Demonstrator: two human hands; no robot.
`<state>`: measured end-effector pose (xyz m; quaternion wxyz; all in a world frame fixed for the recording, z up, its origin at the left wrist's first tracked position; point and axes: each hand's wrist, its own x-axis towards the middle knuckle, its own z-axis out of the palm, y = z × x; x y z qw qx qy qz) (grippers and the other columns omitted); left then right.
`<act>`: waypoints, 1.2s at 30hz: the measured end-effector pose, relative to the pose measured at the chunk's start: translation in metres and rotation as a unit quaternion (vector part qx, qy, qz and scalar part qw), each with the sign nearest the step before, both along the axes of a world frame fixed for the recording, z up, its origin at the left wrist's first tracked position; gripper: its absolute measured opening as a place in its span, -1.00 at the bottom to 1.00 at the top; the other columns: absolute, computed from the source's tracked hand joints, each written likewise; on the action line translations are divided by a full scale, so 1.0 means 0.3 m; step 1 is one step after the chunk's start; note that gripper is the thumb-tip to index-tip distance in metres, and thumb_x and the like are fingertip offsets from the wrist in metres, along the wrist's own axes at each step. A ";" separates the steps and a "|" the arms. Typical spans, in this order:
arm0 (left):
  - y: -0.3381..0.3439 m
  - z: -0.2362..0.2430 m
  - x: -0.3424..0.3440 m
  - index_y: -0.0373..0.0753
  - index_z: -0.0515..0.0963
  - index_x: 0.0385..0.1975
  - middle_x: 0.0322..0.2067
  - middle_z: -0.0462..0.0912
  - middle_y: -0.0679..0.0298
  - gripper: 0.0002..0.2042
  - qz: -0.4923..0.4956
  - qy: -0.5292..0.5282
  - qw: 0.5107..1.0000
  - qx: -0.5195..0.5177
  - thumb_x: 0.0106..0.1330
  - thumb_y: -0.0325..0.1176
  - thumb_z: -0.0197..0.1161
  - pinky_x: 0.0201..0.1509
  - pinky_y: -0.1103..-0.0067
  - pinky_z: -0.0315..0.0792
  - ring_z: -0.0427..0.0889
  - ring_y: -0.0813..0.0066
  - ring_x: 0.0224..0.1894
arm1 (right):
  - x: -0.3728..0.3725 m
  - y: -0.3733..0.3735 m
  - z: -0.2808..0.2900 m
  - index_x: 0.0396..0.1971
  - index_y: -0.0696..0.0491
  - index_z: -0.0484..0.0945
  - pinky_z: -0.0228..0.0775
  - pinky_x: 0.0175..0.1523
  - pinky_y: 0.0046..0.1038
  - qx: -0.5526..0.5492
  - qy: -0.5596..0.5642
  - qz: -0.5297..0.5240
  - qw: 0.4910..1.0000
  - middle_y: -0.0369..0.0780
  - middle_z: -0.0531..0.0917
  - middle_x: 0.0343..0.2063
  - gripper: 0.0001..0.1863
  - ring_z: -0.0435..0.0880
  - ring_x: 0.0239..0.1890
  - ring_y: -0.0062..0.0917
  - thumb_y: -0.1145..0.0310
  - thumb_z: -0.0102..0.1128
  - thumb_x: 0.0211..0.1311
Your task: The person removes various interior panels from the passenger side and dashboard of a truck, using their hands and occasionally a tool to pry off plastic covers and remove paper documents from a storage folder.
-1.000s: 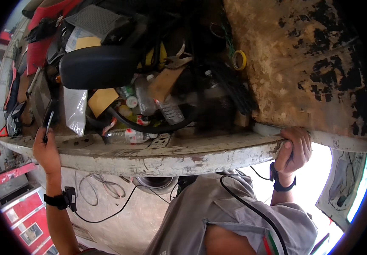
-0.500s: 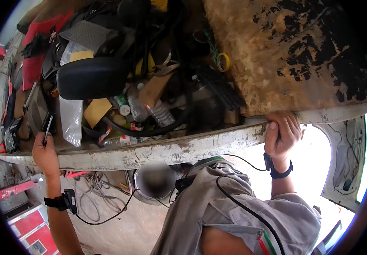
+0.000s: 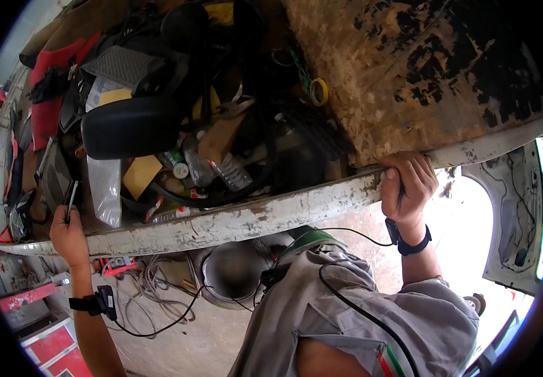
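Note:
My left hand [image 3: 69, 235] is closed round a slim, silver-and-dark stick-like tool [image 3: 71, 196] that points up from the fist; its kind is not clear. That hand is at the left part of a worn white ledge [image 3: 233, 227]. On the right, my right hand [image 3: 409, 185] has its fingers curled over the same ledge, by the corner of a stained brown board [image 3: 372, 94]. Behind the ledge lies a heap with a black vehicle mirror [image 3: 130, 127], a clear plastic bag [image 3: 103, 195], a yellow card [image 3: 141, 176] and plastic bottles [image 3: 230, 174].
A yellow tape roll [image 3: 318, 92] lies by the board's left edge. Below the ledge are a round metal bucket [image 3: 230, 276] and coiled hoses [image 3: 158, 283] on the floor. A red cabinet [image 3: 51, 345] stands at the lower left, a white vehicle door [image 3: 513, 213] at the right.
The view has tilted a little, so the ledge slopes more steeply up to the right. Both hands keep their hold, the left on the tool, the right on the ledge.

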<state>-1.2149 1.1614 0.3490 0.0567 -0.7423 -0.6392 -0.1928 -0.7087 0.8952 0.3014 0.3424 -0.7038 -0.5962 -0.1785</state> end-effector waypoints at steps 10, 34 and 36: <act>-0.001 0.003 -0.001 -0.30 0.50 -0.43 -0.59 0.48 0.02 -0.78 -0.001 0.009 1.000 0.008 0.31 -0.26 0.18 -0.41 0.32 0.30 0.40 0.05 -0.56 | 0.002 -0.001 0.002 -0.52 0.08 0.63 0.47 -0.27 -0.42 0.012 -0.008 0.005 1.000 -0.20 0.65 -0.58 -0.90 0.66 -0.49 -0.34 0.50 0.13 -0.04; 0.013 -0.013 -0.028 -0.33 0.53 -0.37 -0.54 0.49 -0.02 -0.79 -0.017 0.016 1.000 0.020 0.31 -0.27 0.17 -0.37 0.33 0.32 0.42 0.06 -0.53 | 0.009 0.002 0.002 -0.52 0.07 0.63 0.45 -0.30 -0.43 0.012 -0.013 0.003 1.000 -0.23 0.67 -0.57 -0.90 0.64 -0.50 -0.37 0.52 0.13 -0.04; 0.016 -0.013 -0.062 -0.36 0.57 -0.27 -0.45 0.57 -0.03 -0.78 -0.002 0.031 0.999 0.021 0.33 -0.29 0.15 -0.24 0.37 0.37 0.51 0.09 -0.41 | 0.015 0.004 -0.001 -0.52 0.08 0.63 0.46 -0.29 -0.43 0.012 -0.008 0.009 1.000 -0.23 0.67 -0.57 -0.88 0.64 -0.49 -0.38 0.53 0.12 -0.06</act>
